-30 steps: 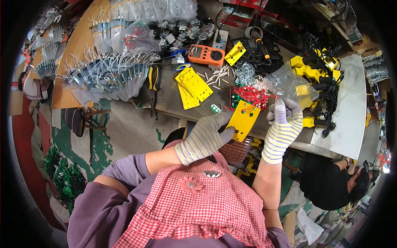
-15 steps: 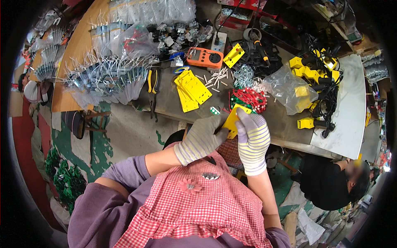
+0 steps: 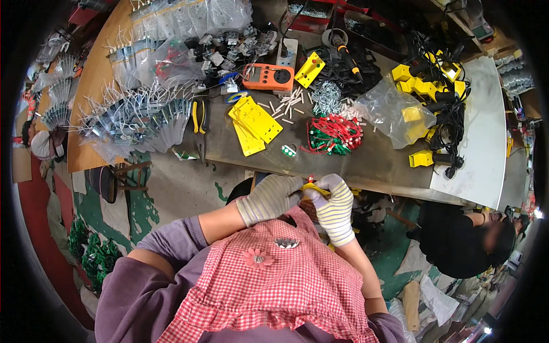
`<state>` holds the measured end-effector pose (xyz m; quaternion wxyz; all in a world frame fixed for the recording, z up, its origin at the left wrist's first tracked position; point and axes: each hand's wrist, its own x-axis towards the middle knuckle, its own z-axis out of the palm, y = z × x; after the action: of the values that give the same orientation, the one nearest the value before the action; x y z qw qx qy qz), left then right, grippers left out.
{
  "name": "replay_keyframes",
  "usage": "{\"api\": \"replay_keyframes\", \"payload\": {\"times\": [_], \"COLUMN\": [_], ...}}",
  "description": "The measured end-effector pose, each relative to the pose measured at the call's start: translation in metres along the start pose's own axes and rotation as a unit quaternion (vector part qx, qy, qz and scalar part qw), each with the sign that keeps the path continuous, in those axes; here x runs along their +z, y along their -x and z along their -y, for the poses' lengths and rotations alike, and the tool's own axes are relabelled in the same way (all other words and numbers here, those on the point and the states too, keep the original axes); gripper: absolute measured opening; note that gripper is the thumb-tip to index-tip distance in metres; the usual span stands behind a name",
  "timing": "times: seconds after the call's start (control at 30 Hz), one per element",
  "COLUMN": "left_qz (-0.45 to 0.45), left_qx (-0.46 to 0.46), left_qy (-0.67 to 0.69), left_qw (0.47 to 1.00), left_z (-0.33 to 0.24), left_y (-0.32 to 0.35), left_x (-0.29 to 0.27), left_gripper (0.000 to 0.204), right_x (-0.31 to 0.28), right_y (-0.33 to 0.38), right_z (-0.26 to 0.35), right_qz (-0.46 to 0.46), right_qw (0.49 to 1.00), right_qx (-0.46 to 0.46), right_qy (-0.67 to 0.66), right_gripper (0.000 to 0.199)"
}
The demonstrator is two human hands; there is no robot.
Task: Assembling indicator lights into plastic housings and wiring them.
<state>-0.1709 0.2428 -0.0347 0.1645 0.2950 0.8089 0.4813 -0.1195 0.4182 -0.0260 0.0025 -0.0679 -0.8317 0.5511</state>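
Holding the yellow plate (image 3: 314, 188) close in at our chest, just off the front edge of the workbench (image 3: 366, 160), we had both gloved hands bunched around it in the head view: left hand (image 3: 269, 198) curled shut on its left end, right hand (image 3: 334, 207) wrapped over the right, fingers tight, so only a sliver of yellow showed. Probably kept it that near to see the fiddly bit. The stack of yellow plates (image 3: 253, 123), the red and green wire bundle (image 3: 331, 134) and the orange meter (image 3: 267, 76) sat well apart up on the bench. A second earlier the plate was up over the bench edge, mostly uncovered, with our right hand further right.
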Motion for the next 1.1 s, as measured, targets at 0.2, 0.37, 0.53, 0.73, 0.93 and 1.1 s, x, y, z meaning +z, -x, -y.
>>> {"api": "replay_keyframes", "payload": {"times": [0.2,0.37,0.53,0.73,0.93,1.1], "left_qz": [-0.001,-0.008,-0.007,-0.010,-0.066,-0.039], "left_qx": [-0.171,-0.175,-0.206,-0.219,-0.190,-0.165], "left_qy": [-0.007,0.160,0.175,0.144,0.099,0.152], "left_qw": [0.985,0.971,0.963,0.965,0.975,0.974], "left_z": [0.004,0.036,0.068,0.064,0.049,0.014], "left_y": [-0.014,-0.046,-0.082,-0.088,-0.081,-0.065], "left_x": [-0.006,0.017,0.036,0.033,0.032,0.006], "left_gripper": [0.024,0.030,0.032,0.031,0.030,0.029], "right_x": [-0.018,-0.039,-0.044,-0.073,-0.083,-0.078], "right_y": [-0.053,-0.087,-0.069,-0.030,-0.026,-0.021], "right_z": [-0.060,-0.099,-0.068,-0.039,-0.010,0.007], "right_qz": [-0.127,-0.065,-0.067,-0.186,-0.154,-0.015], "right_qw": [0.986,0.913,0.905,0.970,0.960,0.899], "right_qx": [0.043,-0.166,-0.165,-0.034,0.066,0.108], "right_qy": [-0.094,0.366,0.387,0.153,-0.222,-0.423], "right_gripper": [0.020,0.026,0.022,0.017,0.015,0.014]}}
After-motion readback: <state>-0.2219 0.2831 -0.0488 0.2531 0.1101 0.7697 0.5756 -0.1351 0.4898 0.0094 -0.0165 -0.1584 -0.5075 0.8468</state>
